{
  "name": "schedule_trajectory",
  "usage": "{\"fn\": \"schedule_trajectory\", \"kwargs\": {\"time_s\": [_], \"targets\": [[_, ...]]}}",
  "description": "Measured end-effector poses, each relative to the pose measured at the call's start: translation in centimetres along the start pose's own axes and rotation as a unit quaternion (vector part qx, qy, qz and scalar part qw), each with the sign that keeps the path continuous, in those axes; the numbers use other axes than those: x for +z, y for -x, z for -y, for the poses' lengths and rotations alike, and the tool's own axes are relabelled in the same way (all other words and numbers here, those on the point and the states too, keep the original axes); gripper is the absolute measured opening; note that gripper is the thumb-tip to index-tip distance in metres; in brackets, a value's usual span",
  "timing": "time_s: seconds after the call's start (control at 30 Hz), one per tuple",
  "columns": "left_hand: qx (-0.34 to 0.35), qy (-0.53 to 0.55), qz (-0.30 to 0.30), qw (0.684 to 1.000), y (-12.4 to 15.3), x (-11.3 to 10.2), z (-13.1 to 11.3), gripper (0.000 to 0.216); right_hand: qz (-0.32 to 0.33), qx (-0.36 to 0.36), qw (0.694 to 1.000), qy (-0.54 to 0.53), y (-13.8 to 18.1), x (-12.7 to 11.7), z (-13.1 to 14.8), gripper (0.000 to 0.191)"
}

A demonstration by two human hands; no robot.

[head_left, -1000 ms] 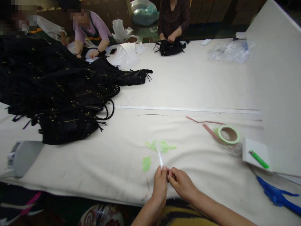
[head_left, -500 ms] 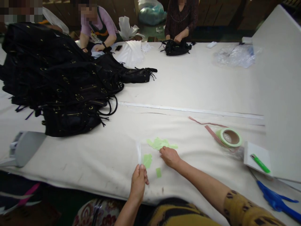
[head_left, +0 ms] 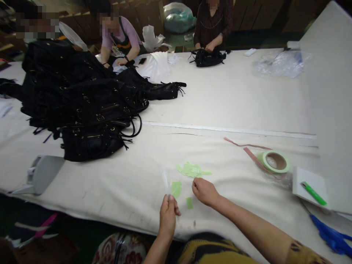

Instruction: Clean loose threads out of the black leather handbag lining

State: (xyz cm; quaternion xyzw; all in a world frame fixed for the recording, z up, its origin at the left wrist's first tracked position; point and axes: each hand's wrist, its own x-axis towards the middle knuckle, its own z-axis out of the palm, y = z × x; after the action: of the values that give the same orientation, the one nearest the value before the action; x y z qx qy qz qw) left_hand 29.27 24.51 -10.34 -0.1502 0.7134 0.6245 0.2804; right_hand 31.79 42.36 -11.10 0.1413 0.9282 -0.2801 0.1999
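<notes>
My left hand pinches a narrow, clear plastic strip that stands up from between thumb and fingers. Just right of it on the white cloth-covered table lie a light green paper piece and a smaller green rectangle. Beyond them is a loose heap of green paper pieces. My right hand is closed, fingertips curled under, just on the near side of the heap. Whatever its fingers may hold is hidden.
Black bags are piled on the left, near a grey stand. To the right lie a green tape roll, a green cutter on a white block, and blue-handled scissors. Co-workers handle items across the table.
My right hand has drawn back slightly from the green heap toward me. My left hand keeps its pinch on the plastic strip. The whole view has shifted a little.
</notes>
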Motion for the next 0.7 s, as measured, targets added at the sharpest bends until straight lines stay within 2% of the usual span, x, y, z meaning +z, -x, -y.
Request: {"fn": "schedule_trajectory", "kwargs": {"time_s": [0.1,0.2,0.4,0.5,0.6,0.63,0.7], "targets": [[-0.019,0.020,0.024,0.999,0.0,1.3,0.0,0.043,-0.005,-0.016,0.992,-0.126,2.8,-0.5,0.6,0.015],[-0.039,0.034,0.059,0.997,0.3,2.8,0.1,0.042,-0.005,-0.021,0.964,-0.264,5.1,0.3,1.2,0.013],[-0.044,0.074,0.121,0.989,1.7,4.9,-0.4,0.033,-0.016,0.007,0.913,-0.407,6.9,3.2,0.9,0.012],[-0.057,0.090,0.126,0.986,2.3,5.3,-0.8,0.033,-0.014,0.043,0.857,-0.514,6.8,3.9,0.6,0.014],[-0.034,0.052,0.127,0.990,2.7,5.7,-1.1,0.033,0.033,0.061,0.795,-0.603,6.9,3.8,0.8,0.017],[-0.020,0.034,0.133,0.990,2.8,5.8,-1.1,0.033,0.049,0.052,0.788,-0.612,7.0,3.7,0.7,0.018],[0.006,0.001,0.151,0.988,2.9,5.9,-1.2,0.035,0.064,0.026,0.800,-0.596,7.3,3.4,0.4,0.019]]}}
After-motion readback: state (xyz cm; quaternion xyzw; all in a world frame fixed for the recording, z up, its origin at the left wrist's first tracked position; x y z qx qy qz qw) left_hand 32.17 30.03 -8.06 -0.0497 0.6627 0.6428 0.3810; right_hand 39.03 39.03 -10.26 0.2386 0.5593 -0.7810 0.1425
